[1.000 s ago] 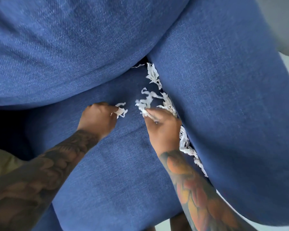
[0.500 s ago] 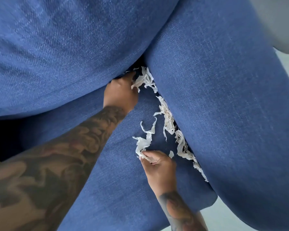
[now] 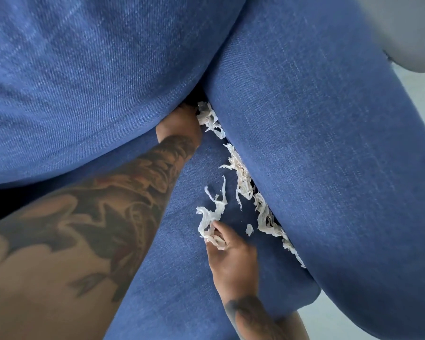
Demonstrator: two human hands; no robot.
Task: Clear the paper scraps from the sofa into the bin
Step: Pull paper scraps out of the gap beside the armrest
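Note:
White shredded paper scraps (image 3: 243, 182) lie in a line along the crease between the blue sofa seat (image 3: 182, 278) and the armrest (image 3: 329, 168). My left hand (image 3: 179, 126) reaches deep into the corner under the back cushion, beside the topmost clump of scraps (image 3: 207, 117); its fingers are hidden by the cushion. My right hand (image 3: 231, 251) pinches a bunch of scraps (image 3: 211, 217) on the seat. One small loose scrap (image 3: 248, 228) lies just right of that hand. No bin is in view.
The big blue back cushion (image 3: 96, 82) overhangs the seat at the left. A grey rounded object (image 3: 407, 28) shows at the top right. Pale floor (image 3: 329, 322) lies past the seat's front edge.
My left hand moved from the middle of the seat up into the corner under the back cushion. My right hand drew back toward the seat's front with a bunch of scraps.

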